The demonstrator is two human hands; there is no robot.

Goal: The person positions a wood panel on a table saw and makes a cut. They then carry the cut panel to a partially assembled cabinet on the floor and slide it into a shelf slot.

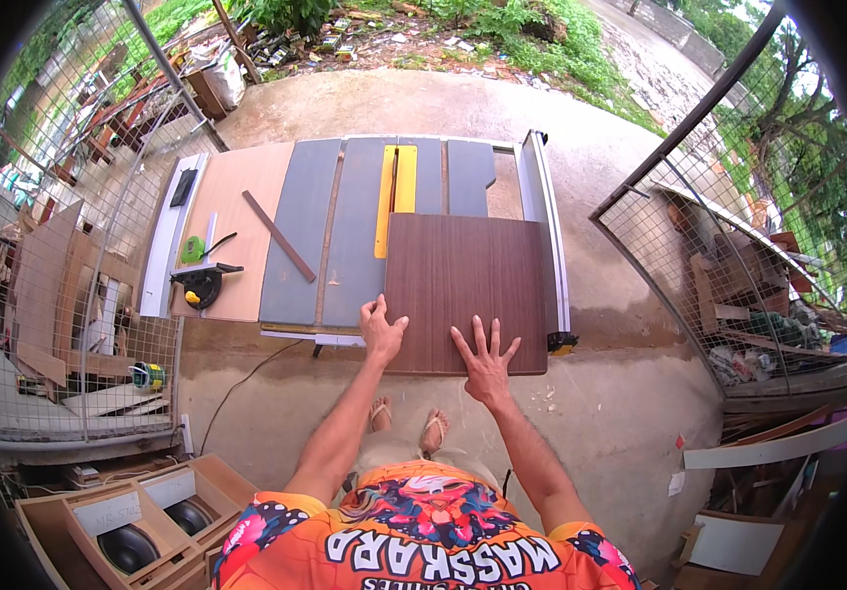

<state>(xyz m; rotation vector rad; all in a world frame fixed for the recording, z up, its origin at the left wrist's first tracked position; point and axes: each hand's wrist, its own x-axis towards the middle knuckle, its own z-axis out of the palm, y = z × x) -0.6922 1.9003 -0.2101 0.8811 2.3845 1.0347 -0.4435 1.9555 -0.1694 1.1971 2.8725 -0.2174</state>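
A dark brown wood-grain board [463,265] lies on the grey table saw top [308,216], partly over the yellow throat plate [392,187], where a narrow dark slot runs. My left hand [381,329] grips the board's left edge near its front corner, fingers bent. My right hand [484,364] rests on the board's front part with fingers spread. Left of the grey top, a light wood panel [237,275] bears a thin brown strip [276,233], a black mitre gauge [203,285] and a green tape measure [192,250].
A metal fence rail [546,226] runs along the saw's right end. Mesh gates [128,315] [719,285] flank the saw, with stacked wood scraps behind them. Wooden speaker cabinets [229,482] sit at lower left. A black cable [237,383] crosses the concrete floor [620,413].
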